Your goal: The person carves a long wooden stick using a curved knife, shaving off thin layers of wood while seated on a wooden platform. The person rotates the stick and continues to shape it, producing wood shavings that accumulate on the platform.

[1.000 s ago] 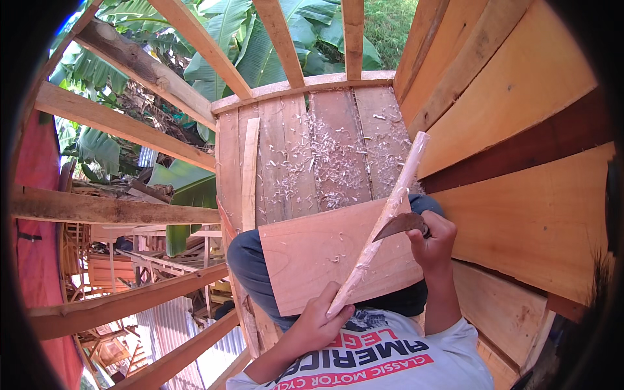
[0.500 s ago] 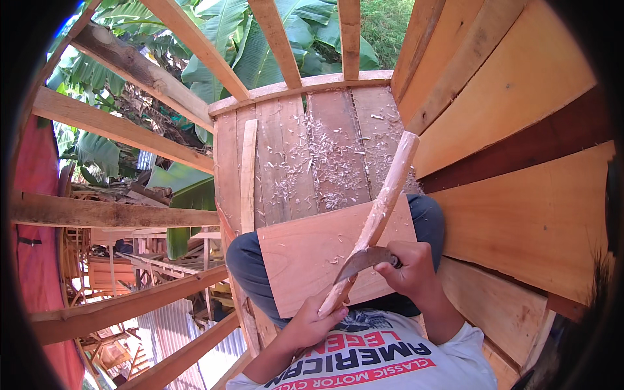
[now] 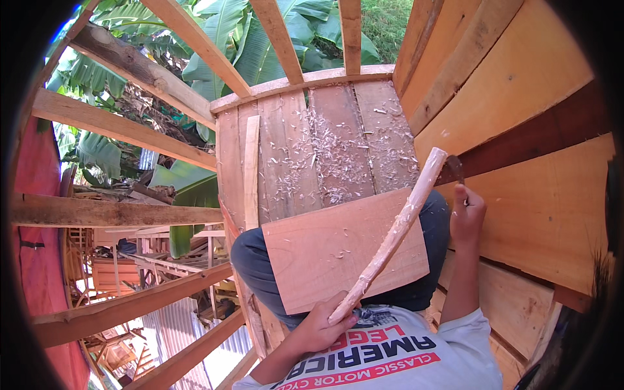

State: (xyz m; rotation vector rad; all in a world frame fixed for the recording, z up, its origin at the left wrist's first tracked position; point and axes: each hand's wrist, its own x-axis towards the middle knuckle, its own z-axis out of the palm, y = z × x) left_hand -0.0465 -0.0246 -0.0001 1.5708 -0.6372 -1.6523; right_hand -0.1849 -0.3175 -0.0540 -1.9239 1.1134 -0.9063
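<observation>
My left hand (image 3: 325, 327) is closed around the near end of a pale, bark-stripped stick (image 3: 392, 239). The stick slants up and to the right, away from me, over a flat wooden board (image 3: 338, 250) on my lap. My right hand (image 3: 467, 214) grips a knife (image 3: 456, 169) with a dark curved blade, out to the right of the stick's far end. The blade is blurred and partly behind the stick's tip; whether it touches the wood I cannot tell. A few shavings lie on the board.
Wood shavings (image 3: 335, 156) litter the plank floor (image 3: 286, 143) ahead of me. A loose wooden strip (image 3: 252, 172) lies along its left side. Slatted rails (image 3: 123, 136) stand at left and front; a plank wall (image 3: 513, 117) closes the right side, near my right hand.
My right hand with the knife has swung from the stick's lower part up and right to its far end. The stick has tilted further right, my left hand still on its near end.
</observation>
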